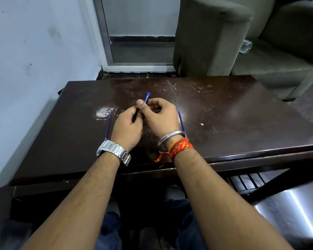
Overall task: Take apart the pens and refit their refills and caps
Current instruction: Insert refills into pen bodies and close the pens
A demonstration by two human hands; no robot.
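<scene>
A pale wall [34, 51] fills the left side. A dark brown table [224, 109], scratched and glossy, spans the middle, with its near edge over the person's knees. Beyond its far right corner stands a grey sofa [215, 33]. Left of the sofa, at the far end, is a door [141, 24] with a frosted pane in a metal frame.

Both bare forearms reach in from the near edge and meet over the middle of the table. The left hand [128, 127] lies knuckles up, its fingers curled inward round the near end of the pen. The right hand [159, 116] sits just beside it, touching it, with its fingers bent and a fingertip and thumb pinched on the barrel higher up.

A clear bottle [245, 46] lies on the sofa seat. A worn white patch [103, 112] marks the table left of the hands. A steel watch [114, 152] sits on the left wrist. The right wrist has a steel bangle [170, 135] and, nearer the elbow, a red and yellow thread [181, 147].

Two thin blue sticks, refills by their look, lie flat on the table and run near to far. The left refill [107, 126] is just left of the left hand, its near end by the watch. The right refill [181, 121] is just right of the right hand, its near end behind the bangle.

The pen [147, 97] is blue with white lettering. It is held between the two hands above the table centre, and its far end sticks out past the right fingertips, tilted to the far right. The hands hide its middle and near end.
</scene>
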